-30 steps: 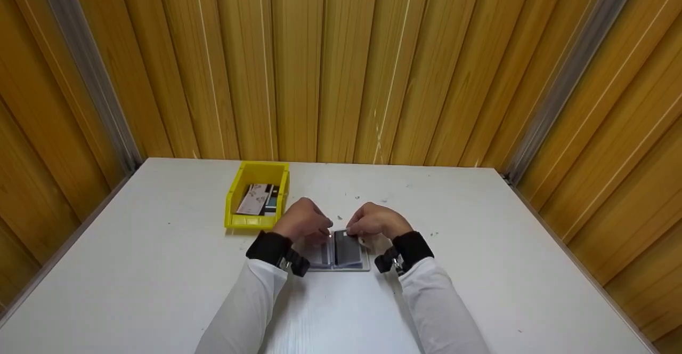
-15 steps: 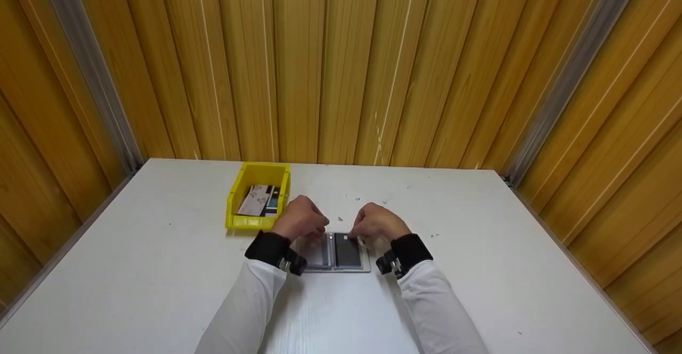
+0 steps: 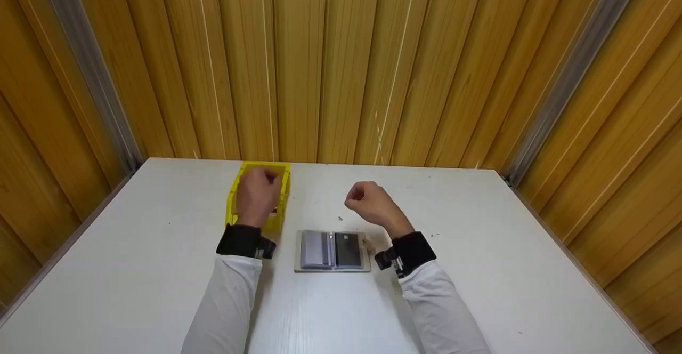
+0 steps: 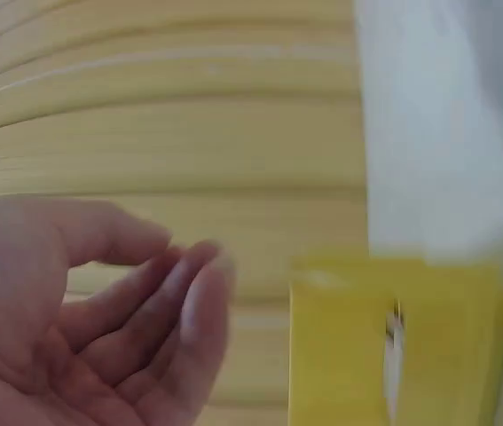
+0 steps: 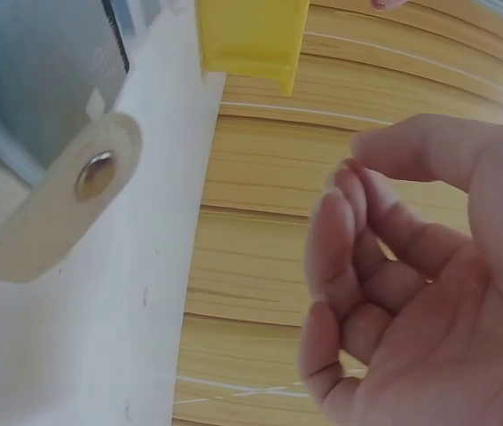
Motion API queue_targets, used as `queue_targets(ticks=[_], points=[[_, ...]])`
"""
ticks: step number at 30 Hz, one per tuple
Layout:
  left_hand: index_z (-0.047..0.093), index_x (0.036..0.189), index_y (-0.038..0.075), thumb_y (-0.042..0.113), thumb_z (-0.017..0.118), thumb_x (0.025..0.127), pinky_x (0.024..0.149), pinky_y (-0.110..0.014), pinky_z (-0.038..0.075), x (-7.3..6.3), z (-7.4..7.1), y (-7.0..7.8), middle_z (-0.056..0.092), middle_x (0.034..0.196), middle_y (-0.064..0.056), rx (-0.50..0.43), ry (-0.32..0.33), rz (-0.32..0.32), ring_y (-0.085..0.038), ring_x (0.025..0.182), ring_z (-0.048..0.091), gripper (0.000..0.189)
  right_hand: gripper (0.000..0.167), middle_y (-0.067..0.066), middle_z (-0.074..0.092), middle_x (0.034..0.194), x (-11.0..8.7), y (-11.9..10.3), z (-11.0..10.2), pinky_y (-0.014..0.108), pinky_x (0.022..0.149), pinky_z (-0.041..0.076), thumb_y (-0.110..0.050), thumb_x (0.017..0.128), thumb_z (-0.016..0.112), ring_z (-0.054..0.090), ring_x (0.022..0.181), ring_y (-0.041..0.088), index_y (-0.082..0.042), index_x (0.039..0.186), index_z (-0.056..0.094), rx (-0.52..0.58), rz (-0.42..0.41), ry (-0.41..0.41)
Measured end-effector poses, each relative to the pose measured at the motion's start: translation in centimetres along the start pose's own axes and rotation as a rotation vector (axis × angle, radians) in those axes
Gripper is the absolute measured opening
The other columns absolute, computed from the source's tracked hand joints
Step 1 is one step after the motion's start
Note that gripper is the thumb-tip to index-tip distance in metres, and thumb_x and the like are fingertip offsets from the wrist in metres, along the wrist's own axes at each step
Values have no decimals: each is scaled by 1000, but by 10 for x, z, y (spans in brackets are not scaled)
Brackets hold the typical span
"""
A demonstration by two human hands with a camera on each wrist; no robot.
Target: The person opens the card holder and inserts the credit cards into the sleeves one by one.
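A wood-plank wall (image 3: 349,66) backs the white counter (image 3: 479,268). On it, the yellow bin (image 5: 253,40) stands left of and beyond the card holder (image 3: 298,258), which lies spread flat, clear sleeves up, apart from both hands. The left hand (image 3: 257,196) is over the bin, its grip loosely curled, thumb close to the fingertips; it seems to hold nothing, though blur makes that less than certain. The right hand (image 3: 375,204) hangs beyond the holder, thumb tip at the index fingertip in a relaxed curl, nothing visible in it. A dark card (image 3: 348,251) fills the holder's right sleeve. The snap strap (image 5: 65,200) stands out near the right wristband (image 3: 414,252); a low sweep might snag it and drag the unheld holder askew.
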State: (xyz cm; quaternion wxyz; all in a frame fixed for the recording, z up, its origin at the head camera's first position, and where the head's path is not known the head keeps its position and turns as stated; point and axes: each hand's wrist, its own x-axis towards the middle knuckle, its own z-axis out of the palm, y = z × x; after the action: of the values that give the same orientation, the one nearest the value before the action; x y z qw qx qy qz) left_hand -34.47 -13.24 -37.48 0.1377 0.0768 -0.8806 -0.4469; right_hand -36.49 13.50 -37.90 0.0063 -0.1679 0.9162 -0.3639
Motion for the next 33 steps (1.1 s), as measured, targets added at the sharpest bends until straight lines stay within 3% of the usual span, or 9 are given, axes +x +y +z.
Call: queue_targets(ticks=[2, 4, 11, 14, 18, 21, 29, 33], points=[[78, 120, -2, 14, 62, 106, 75, -37, 60, 4, 2, -7, 78, 107, -20, 79, 77, 31, -26, 85, 71, 26, 11, 7, 72, 95, -1, -3, -1, 31, 78, 49, -15, 100, 67, 62, 86, 17, -8, 101, 74, 12, -35, 30], [78, 119, -4, 11, 64, 106, 76, -39, 60, 8, 6, -13, 78, 104, -21, 136, 106, 55, -27, 84, 71, 25, 10, 8, 73, 94, -1, -5, -1, 32, 79, 50, -14, 101, 67, 62, 85, 17, -8, 101, 75, 29, -60, 51], [76, 100, -8, 6, 65, 105, 62, -36, 46, 10, 19, -34, 63, 72, -14, 421, 121, 107, -28, 68, 63, 19, 8, 6, 73, 90, 0, -9, 3, 29, 78, 50, -12, 100, 67, 60, 82, 12, -8, 99, 74, 32, -127, 42], [77, 108, -9, 6, 65, 105, 68, -41, 54, 9, 23, -41, 67, 77, -18, 504, 118, 98, -31, 72, 64, 19, 9, 6, 72, 90, 0, -11, 6, 28, 77, 49, -12, 99, 67, 59, 81, 12, -7, 99, 74, 20, -140, 9], [72, 125, -9, 8, 65, 107, 88, -48, 62, 8, 25, -45, 76, 101, -24, 535, 48, 19, -35, 87, 67, 26, 10, 7, 73, 94, -2, -13, 8, 28, 77, 50, -13, 100, 66, 60, 83, 13, -8, 100, 74, 0, -141, -32], [68, 130, -9, 10, 63, 109, 93, -49, 61, 7, 24, -44, 75, 112, -26, 531, -4, -42, -35, 93, 67, 28, 11, 9, 76, 97, -3, -14, 8, 28, 78, 51, -15, 101, 66, 62, 85, 13, -8, 100, 75, -23, -151, -58], [67, 132, -8, 11, 63, 109, 102, -51, 59, 4, 24, -40, 74, 120, -29, 547, 5, -56, -38, 99, 68, 30, 13, 11, 78, 97, -5, -11, 7, 28, 77, 50, -14, 101, 65, 63, 84, 12, -7, 99, 75, -29, -187, -83], [68, 131, -9, 11, 63, 109, 98, -51, 61, 4, 25, -40, 76, 116, -28, 564, 16, -69, -37, 96, 69, 30, 13, 10, 77, 97, -5, -10, 8, 27, 77, 50, -14, 100, 65, 63, 84, 12, -6, 99, 76, -33, -182, -98]])
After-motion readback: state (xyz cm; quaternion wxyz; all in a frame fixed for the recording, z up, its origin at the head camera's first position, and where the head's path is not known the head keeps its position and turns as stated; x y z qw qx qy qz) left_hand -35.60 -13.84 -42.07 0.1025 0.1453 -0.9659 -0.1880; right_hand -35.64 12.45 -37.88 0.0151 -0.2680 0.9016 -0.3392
